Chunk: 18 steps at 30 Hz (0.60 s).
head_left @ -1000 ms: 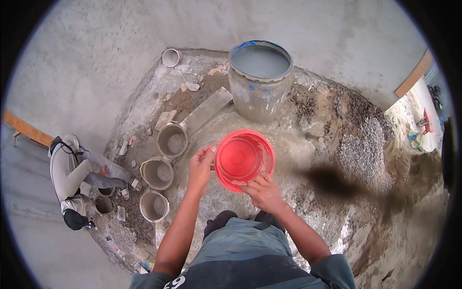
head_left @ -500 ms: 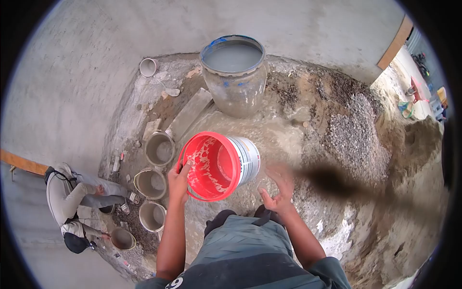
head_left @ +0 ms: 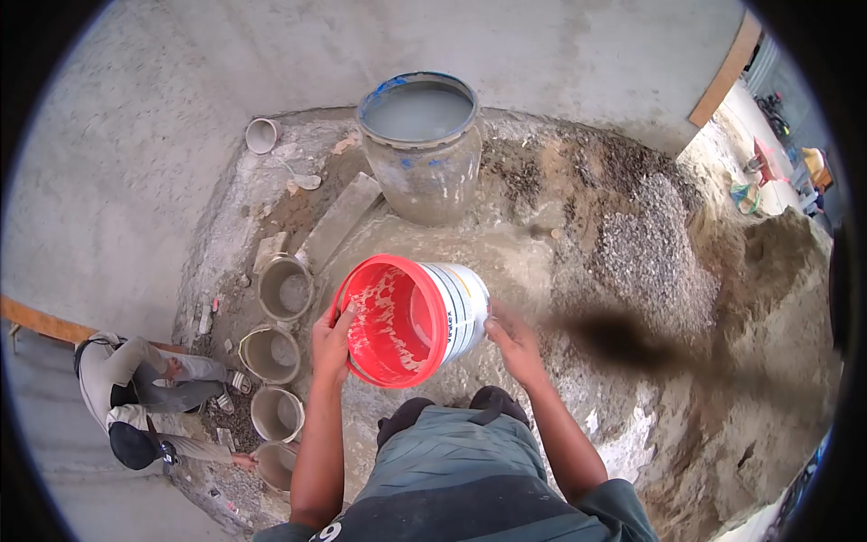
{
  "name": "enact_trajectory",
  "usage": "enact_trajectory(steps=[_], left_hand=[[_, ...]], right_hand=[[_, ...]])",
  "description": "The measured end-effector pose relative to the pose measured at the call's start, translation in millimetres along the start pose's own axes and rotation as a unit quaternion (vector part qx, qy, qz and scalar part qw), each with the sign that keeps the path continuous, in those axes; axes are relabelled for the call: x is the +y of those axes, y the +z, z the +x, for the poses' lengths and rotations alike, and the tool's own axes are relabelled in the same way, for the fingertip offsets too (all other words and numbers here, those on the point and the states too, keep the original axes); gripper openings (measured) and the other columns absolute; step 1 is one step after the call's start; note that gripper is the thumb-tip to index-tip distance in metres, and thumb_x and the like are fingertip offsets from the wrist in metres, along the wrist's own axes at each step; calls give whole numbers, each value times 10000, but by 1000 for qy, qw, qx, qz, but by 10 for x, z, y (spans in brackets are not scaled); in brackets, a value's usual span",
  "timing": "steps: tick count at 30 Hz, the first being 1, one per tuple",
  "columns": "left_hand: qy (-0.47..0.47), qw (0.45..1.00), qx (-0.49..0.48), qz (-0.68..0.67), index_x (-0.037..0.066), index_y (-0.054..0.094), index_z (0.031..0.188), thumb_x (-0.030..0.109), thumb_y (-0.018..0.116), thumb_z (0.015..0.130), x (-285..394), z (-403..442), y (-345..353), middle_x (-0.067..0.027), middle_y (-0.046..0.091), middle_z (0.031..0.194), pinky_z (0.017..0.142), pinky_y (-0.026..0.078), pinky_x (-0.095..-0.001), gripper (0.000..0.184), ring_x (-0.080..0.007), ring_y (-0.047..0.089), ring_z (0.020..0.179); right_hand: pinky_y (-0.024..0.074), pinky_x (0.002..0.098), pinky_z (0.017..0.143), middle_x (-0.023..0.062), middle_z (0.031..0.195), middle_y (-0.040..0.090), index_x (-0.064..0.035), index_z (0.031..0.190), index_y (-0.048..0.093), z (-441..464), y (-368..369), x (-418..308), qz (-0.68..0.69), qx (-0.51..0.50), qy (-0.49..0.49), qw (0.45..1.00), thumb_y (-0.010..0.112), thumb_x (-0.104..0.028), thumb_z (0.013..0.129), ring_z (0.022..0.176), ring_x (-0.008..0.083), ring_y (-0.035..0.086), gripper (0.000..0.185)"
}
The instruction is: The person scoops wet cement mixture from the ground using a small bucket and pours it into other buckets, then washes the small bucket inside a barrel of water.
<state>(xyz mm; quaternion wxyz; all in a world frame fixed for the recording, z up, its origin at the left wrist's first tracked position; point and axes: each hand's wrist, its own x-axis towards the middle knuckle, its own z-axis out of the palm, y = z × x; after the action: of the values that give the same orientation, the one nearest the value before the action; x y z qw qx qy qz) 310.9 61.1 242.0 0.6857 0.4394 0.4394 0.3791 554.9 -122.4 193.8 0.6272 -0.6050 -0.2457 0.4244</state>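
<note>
Seen from the head camera, a person in a dusty apron holds a red-and-white bucket (head_left: 437, 316) in front of the body, above a wet, muddy floor. The bucket lies tilted on its side, its red mouth turned toward the left of the view, its inside wall streaked with pale residue. The left hand (head_left: 331, 348) grips the rim, fingers closed and pinching the red edge. The right hand (head_left: 517, 350) meets the base at the opposite end, thumb against the white side; its other fingers are blurred and partly hidden, and whether they are spread or pressed together cannot be told. Beyond the bucket stands a large barrel (head_left: 422, 181) of grey liquid, a slab (head_left: 341, 221) on the ground near its foot. Three grey buckets (head_left: 251, 357) line up at left, and a fourth bucket (head_left: 265, 462) sits below them, a stooping co-worker's hand (head_left: 244, 462) at its rim. A smaller pail (head_left: 263, 135) rests by the wall (head_left: 560, 54). Gravel (head_left: 655, 248) and a sandy mound (head_left: 781, 289) fill the right.
</note>
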Motion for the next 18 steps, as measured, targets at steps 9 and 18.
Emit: enact_trajectory(steps=[9,18], left_hand=[[143,967,-33,209,22,648,997,20,687,853,228,37,-166,-35,685,937,752,487,-245,149,-110,622,847],[475,679,-125,545,179,695,866,68,767,651,538,-336,456,-110,568,1279,1085,353,-503,252,-367,447,1283]], right_hand=[[503,427,923,87,1232,560,11,1295,512,-22,-11,-178,-43,-44,-49,997,784,-158,804,1100,220,565,586],[476,491,926,61,1189,570,-127,1103,562,13,-2,95,258,-138,217,931,469,-503,983,1050,197,570,406]])
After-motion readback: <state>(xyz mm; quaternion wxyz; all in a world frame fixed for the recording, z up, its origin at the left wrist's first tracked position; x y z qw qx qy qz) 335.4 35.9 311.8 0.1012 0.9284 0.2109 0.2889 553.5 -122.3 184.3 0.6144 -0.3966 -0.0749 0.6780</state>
